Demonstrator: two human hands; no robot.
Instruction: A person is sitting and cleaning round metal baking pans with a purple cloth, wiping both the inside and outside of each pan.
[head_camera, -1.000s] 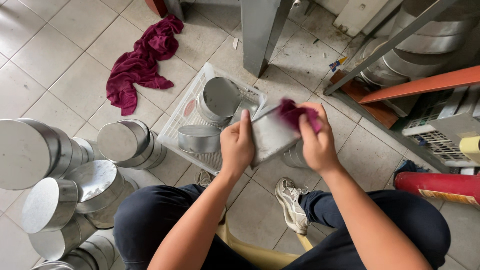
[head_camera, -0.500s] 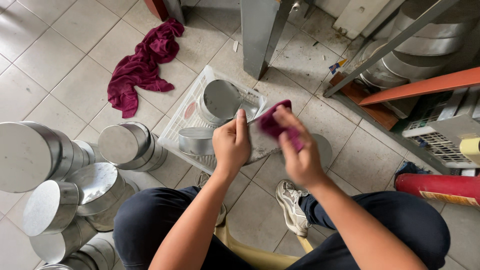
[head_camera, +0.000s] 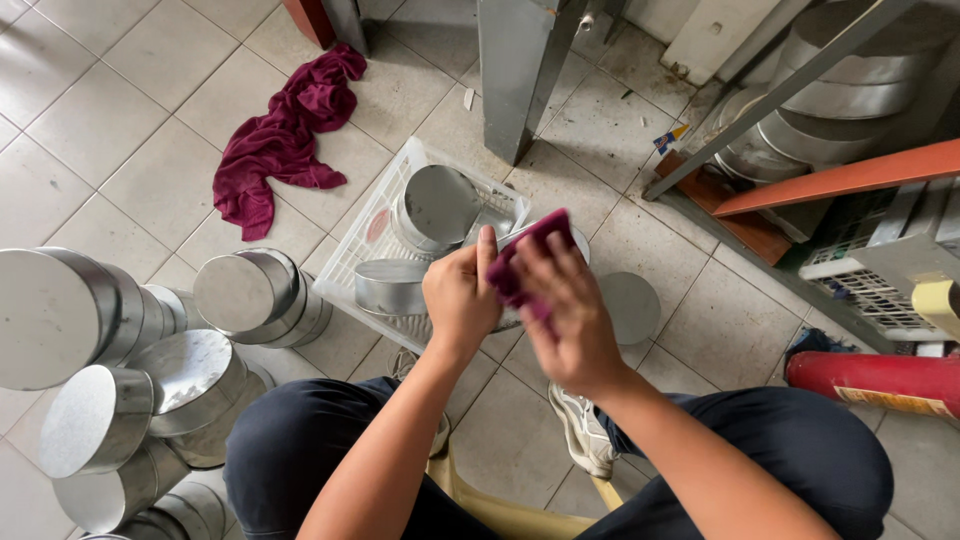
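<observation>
Metal tin (head_camera: 505, 250) gripped by left hand (head_camera: 460, 300); right hand (head_camera: 565, 310) presses maroon cloth (head_camera: 525, 260) onto it.

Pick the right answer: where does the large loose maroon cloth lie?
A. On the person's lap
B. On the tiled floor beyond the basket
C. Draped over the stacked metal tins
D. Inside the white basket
B: the large maroon cloth lies crumpled on the tiled floor, to the far left of the white basket and apart from the stacked metal tins; it touches none of them.
</observation>
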